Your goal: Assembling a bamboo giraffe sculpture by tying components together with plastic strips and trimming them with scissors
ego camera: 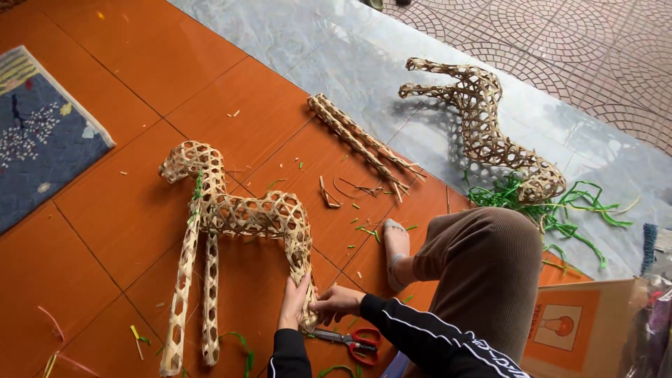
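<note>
A woven bamboo animal figure (238,213) lies on its side on the orange tiled floor (126,210), head at the upper left and two long front legs stretching toward me. My left hand (294,302) and my right hand (336,302) both grip the end of its rear leg (302,269). Red-handled scissors (353,341) lie on the floor just under my right wrist. Both my arms wear black sleeves with white stripes.
A second woven figure (490,129) lies on the grey marble strip, beside a tangle of green strips (553,210). Two loose woven legs (360,140) lie mid-floor among scraps. My bent knee (483,273) and foot (395,252) are right; a cardboard box (581,329) and a blue rug (42,133) flank the area.
</note>
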